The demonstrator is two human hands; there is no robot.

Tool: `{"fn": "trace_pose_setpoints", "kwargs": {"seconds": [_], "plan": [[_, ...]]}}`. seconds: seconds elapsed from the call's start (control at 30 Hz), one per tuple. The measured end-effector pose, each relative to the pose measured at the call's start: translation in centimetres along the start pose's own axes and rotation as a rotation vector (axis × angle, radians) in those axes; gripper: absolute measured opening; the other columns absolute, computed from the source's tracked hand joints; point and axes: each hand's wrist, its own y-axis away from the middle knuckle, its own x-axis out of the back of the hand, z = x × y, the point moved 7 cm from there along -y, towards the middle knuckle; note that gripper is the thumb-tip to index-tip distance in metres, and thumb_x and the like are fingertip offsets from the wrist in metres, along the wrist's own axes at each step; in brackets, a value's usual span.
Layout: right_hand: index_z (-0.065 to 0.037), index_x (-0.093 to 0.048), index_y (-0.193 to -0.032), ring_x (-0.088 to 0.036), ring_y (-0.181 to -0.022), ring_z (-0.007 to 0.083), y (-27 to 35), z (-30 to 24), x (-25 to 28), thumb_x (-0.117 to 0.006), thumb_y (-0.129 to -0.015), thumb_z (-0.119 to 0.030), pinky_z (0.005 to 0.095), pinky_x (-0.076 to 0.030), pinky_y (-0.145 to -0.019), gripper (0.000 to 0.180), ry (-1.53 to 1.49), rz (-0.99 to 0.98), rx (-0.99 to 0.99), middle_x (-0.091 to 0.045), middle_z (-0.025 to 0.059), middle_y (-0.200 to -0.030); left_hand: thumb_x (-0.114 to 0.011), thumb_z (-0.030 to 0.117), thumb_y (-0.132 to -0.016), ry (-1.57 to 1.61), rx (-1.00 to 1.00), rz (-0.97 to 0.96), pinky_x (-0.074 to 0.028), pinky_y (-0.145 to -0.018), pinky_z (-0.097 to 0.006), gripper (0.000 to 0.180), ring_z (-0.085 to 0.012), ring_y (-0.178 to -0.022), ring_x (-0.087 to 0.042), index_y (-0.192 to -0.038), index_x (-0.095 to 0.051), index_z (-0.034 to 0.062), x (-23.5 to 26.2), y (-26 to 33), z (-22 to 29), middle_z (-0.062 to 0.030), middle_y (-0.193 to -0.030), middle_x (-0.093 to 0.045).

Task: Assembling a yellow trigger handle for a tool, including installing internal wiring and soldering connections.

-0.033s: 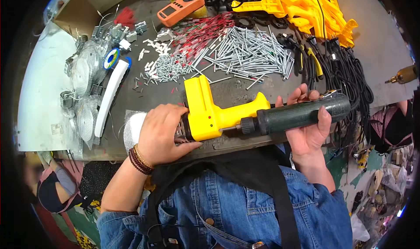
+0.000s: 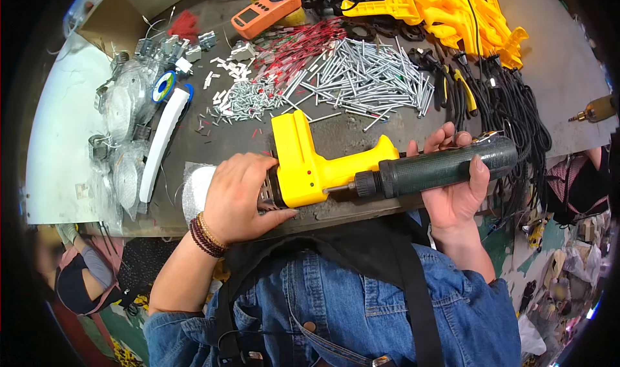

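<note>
My left hand (image 2: 240,196) is closed round the dark, slotted end of a yellow pistol-shaped plastic housing (image 2: 298,167), its handle pointing right. A white piece in clear wrap (image 2: 199,187) shows just left of that hand, partly hidden by it. My right hand (image 2: 455,186) holds a dark green, cylindrical electric screwdriver (image 2: 445,168) between thumb and fingers. The screwdriver lies nearly level, and its bit (image 2: 337,189) points left with the tip at the lower right side of the housing. Whether the tip sits in a screw hole, I cannot tell.
Beyond my hands lie long screws (image 2: 368,76), small screws (image 2: 248,101), red-wired parts (image 2: 297,50) and an orange meter (image 2: 266,13). Yellow shells (image 2: 445,15), yellow-handled pliers (image 2: 465,91) and black cables (image 2: 516,109) are right; wrapped parts (image 2: 126,109) and a white curved strip (image 2: 165,144) left.
</note>
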Motion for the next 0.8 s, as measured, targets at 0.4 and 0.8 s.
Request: {"fn": "trace_pose_setpoints", "kwargs": {"seconds": [0.4,0.8], "plan": [[-0.016,-0.062,-0.11,-0.057,-0.117,0.0219,0.0,0.2,0.3,-0.075,-0.082,-0.023,0.0526,-0.032,-0.115,0.032,-0.027,-0.035,-0.003,-0.061,0.0035,-0.119,-0.088,0.029,-0.058,0.006,0.042,-0.047,-0.046,-0.084,-0.044,0.071,-0.0368,-0.095,-0.057,-0.116,-0.055,0.0032,-0.5,-0.3,-0.3,-0.0152,-0.104,-0.059],[-0.017,-0.061,-0.109,-0.056,-0.11,0.0195,0.2,0.8,0.1,-0.078,-0.079,-0.02,0.0455,-0.032,-0.116,0.035,-0.035,-0.119,0.012,-0.058,0.0017,-0.111,-0.088,0.028,-0.059,0.025,0.051,-0.056,-0.046,-0.089,-0.045,0.074,-0.0388,-0.099,-0.057,-0.118,-0.054,0.0011,-0.8,-0.1,-0.5,-0.0175,-0.108,-0.059]]}}
